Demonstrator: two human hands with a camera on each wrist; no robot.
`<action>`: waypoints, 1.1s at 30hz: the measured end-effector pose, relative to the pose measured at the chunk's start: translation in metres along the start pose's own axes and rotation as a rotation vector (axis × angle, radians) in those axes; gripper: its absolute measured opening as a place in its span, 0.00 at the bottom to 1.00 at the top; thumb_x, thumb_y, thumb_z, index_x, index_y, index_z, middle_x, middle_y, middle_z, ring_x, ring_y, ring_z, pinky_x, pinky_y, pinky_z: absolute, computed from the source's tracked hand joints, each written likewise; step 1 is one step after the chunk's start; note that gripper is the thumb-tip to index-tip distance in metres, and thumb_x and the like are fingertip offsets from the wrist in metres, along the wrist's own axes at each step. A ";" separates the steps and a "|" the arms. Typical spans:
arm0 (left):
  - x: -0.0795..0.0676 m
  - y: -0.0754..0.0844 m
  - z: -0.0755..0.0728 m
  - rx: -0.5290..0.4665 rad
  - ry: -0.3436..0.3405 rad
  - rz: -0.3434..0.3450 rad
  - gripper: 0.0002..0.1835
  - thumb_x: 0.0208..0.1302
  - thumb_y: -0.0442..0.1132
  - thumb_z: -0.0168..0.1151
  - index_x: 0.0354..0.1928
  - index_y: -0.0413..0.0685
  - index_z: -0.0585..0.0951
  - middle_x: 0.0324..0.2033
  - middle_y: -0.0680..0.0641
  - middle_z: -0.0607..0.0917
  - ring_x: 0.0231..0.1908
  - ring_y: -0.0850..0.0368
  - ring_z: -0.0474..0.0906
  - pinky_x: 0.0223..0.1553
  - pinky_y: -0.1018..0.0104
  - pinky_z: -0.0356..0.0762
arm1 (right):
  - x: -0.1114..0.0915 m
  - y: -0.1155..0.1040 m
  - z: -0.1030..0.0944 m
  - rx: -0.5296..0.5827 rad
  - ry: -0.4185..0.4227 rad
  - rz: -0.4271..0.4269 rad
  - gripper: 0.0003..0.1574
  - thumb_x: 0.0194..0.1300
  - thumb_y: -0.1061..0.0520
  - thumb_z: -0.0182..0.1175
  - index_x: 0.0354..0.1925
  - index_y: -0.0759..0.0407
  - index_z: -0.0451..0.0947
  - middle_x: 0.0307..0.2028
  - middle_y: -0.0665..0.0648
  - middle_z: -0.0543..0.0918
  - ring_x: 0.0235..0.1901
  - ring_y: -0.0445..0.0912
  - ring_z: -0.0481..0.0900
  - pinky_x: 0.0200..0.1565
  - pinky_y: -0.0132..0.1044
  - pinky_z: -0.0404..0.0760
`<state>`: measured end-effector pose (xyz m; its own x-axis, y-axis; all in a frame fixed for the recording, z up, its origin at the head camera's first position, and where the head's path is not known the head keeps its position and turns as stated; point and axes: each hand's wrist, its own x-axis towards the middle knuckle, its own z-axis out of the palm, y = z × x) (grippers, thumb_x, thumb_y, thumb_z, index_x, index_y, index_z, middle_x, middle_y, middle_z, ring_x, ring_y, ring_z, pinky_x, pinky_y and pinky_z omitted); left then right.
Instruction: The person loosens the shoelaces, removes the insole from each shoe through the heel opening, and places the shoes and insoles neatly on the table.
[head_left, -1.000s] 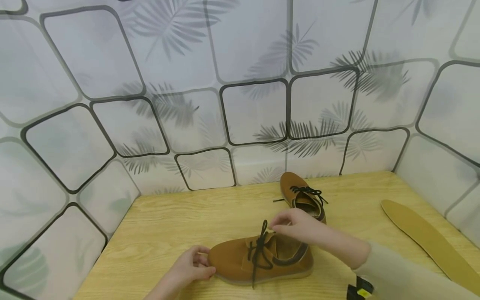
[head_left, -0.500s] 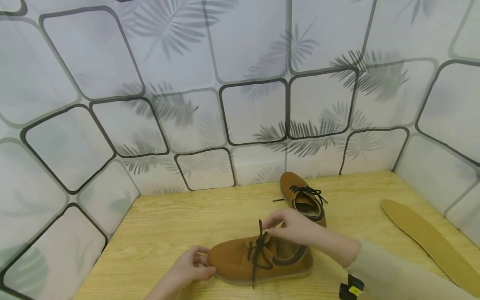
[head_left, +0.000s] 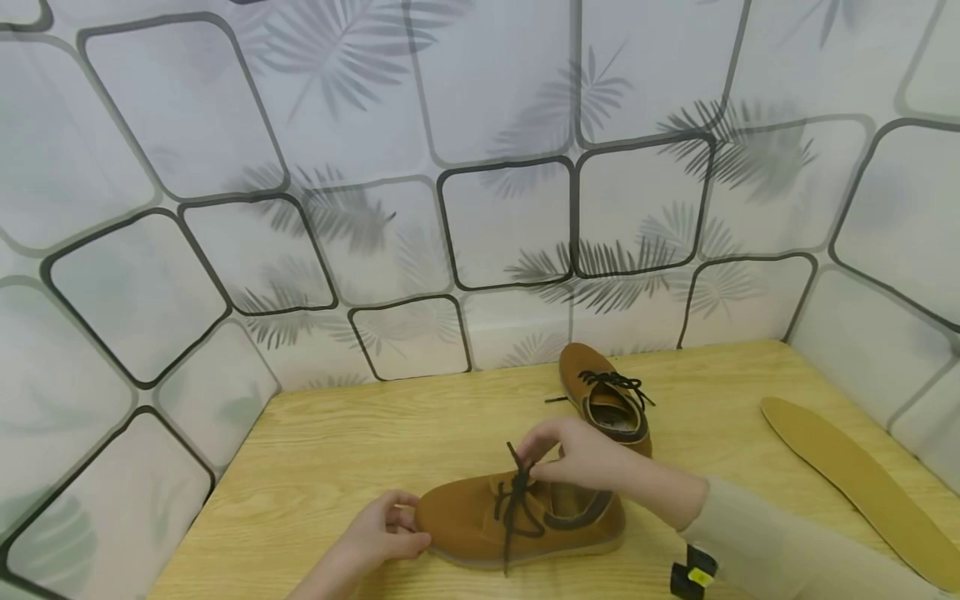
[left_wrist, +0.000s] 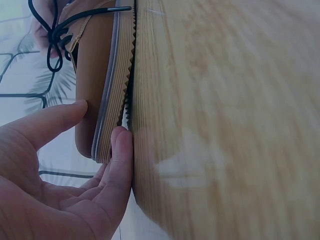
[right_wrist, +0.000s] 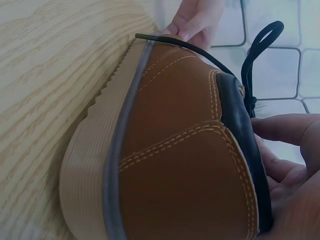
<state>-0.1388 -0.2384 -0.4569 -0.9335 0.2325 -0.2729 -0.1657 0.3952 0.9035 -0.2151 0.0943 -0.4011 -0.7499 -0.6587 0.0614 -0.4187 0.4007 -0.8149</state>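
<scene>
A brown leather shoe (head_left: 457, 512) with black laces rests on the wooden table, toe to the left. My left hand (head_left: 378, 529) holds its toe; in the left wrist view the thumb (left_wrist: 60, 120) lies on the upper and fingers reach under the ridged sole (left_wrist: 107, 120). My right hand (head_left: 577, 454) bends over the shoe's opening, finger and thumb pinching at the black shoelace (head_left: 517, 492) by the knot. In the right wrist view the thumb (right_wrist: 285, 127) meets the knot, and a lace loop (right_wrist: 260, 47) stands up beside it. The exact grip is partly hidden.
Behind stands a second brown shoe (head_left: 585, 371), its laces tied, partly covered by my right hand. A tan insole (head_left: 855, 475) lies at the right on the wooden table (head_left: 337, 442). Patterned wall covering (head_left: 510, 225) borders the table at the back and sides.
My right hand has moved left and slightly down to the lace knot, and the upright lace loop has tilted left. The left hand and the shoe have stayed in place.
</scene>
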 end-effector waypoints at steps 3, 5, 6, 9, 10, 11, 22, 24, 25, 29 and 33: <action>0.000 0.000 0.000 -0.002 -0.002 0.001 0.35 0.66 0.33 0.73 0.68 0.25 0.67 0.45 0.43 0.87 0.41 0.58 0.84 0.48 0.60 0.89 | 0.000 0.001 0.000 0.014 0.008 -0.002 0.06 0.66 0.63 0.71 0.41 0.59 0.85 0.41 0.53 0.90 0.44 0.38 0.83 0.36 0.28 0.79; -0.001 0.000 0.000 -0.004 -0.002 0.002 0.35 0.66 0.33 0.73 0.68 0.25 0.67 0.45 0.43 0.87 0.41 0.58 0.84 0.48 0.60 0.89 | -0.001 0.002 0.001 0.016 0.012 -0.010 0.05 0.66 0.62 0.72 0.38 0.57 0.83 0.40 0.51 0.89 0.42 0.36 0.82 0.37 0.27 0.80; -0.001 0.000 0.000 -0.004 -0.003 0.003 0.35 0.66 0.34 0.73 0.68 0.25 0.67 0.45 0.43 0.87 0.41 0.58 0.84 0.48 0.60 0.89 | -0.001 0.003 0.001 0.017 0.013 -0.014 0.06 0.66 0.63 0.72 0.37 0.56 0.83 0.39 0.51 0.89 0.42 0.35 0.82 0.37 0.28 0.81; -0.001 -0.001 0.000 -0.014 -0.003 0.003 0.36 0.66 0.34 0.73 0.68 0.25 0.67 0.45 0.43 0.87 0.41 0.58 0.85 0.49 0.60 0.89 | -0.001 0.003 0.001 0.006 0.006 -0.047 0.06 0.66 0.63 0.71 0.37 0.55 0.82 0.37 0.49 0.88 0.41 0.33 0.81 0.38 0.29 0.83; -0.002 -0.001 0.000 -0.016 -0.004 0.003 0.36 0.66 0.34 0.73 0.68 0.25 0.67 0.45 0.43 0.87 0.41 0.58 0.85 0.49 0.60 0.89 | -0.002 0.003 0.002 -0.006 0.005 -0.061 0.06 0.66 0.63 0.71 0.37 0.55 0.83 0.37 0.49 0.88 0.41 0.33 0.81 0.38 0.29 0.83; -0.001 -0.002 0.000 -0.018 -0.005 0.003 0.36 0.66 0.34 0.73 0.68 0.25 0.67 0.45 0.43 0.87 0.41 0.58 0.85 0.49 0.60 0.89 | -0.002 0.003 0.002 -0.020 0.005 -0.079 0.06 0.66 0.63 0.71 0.37 0.55 0.83 0.37 0.48 0.88 0.40 0.32 0.81 0.39 0.30 0.84; 0.000 -0.005 0.001 -0.018 0.003 0.001 0.37 0.66 0.35 0.74 0.68 0.23 0.66 0.47 0.41 0.86 0.42 0.58 0.85 0.49 0.60 0.90 | -0.005 0.005 0.004 -0.180 0.034 -0.173 0.09 0.63 0.64 0.71 0.33 0.50 0.84 0.35 0.45 0.85 0.38 0.32 0.78 0.42 0.28 0.84; 0.000 -0.005 0.002 -0.012 0.009 0.003 0.36 0.67 0.34 0.73 0.68 0.23 0.66 0.46 0.41 0.86 0.41 0.57 0.84 0.49 0.58 0.90 | -0.004 0.007 0.005 -0.165 0.036 -0.178 0.09 0.62 0.64 0.71 0.32 0.50 0.83 0.34 0.47 0.85 0.38 0.32 0.77 0.42 0.28 0.84; 0.000 -0.005 0.003 -0.008 0.012 0.001 0.36 0.67 0.34 0.72 0.68 0.23 0.66 0.46 0.41 0.86 0.42 0.58 0.84 0.49 0.59 0.90 | -0.004 0.008 0.006 -0.159 0.039 -0.175 0.10 0.61 0.65 0.70 0.32 0.50 0.83 0.34 0.47 0.84 0.37 0.32 0.77 0.42 0.27 0.83; 0.001 -0.007 0.004 -0.010 0.016 -0.002 0.35 0.67 0.33 0.71 0.68 0.23 0.66 0.46 0.41 0.86 0.42 0.58 0.83 0.49 0.59 0.90 | -0.003 0.011 0.009 -0.118 0.052 -0.135 0.09 0.59 0.65 0.69 0.30 0.50 0.82 0.32 0.46 0.83 0.36 0.33 0.76 0.40 0.27 0.80; 0.001 -0.007 0.004 -0.013 0.022 0.007 0.35 0.66 0.32 0.71 0.68 0.23 0.66 0.46 0.41 0.86 0.41 0.58 0.84 0.50 0.58 0.90 | -0.002 0.012 0.010 -0.089 0.073 -0.088 0.06 0.57 0.64 0.68 0.31 0.53 0.82 0.31 0.45 0.82 0.33 0.35 0.76 0.38 0.28 0.78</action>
<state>-0.1374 -0.2377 -0.4651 -0.9412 0.2159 -0.2598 -0.1633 0.3825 0.9094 -0.2133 0.0943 -0.4171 -0.7423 -0.6468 0.1750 -0.5257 0.4002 -0.7507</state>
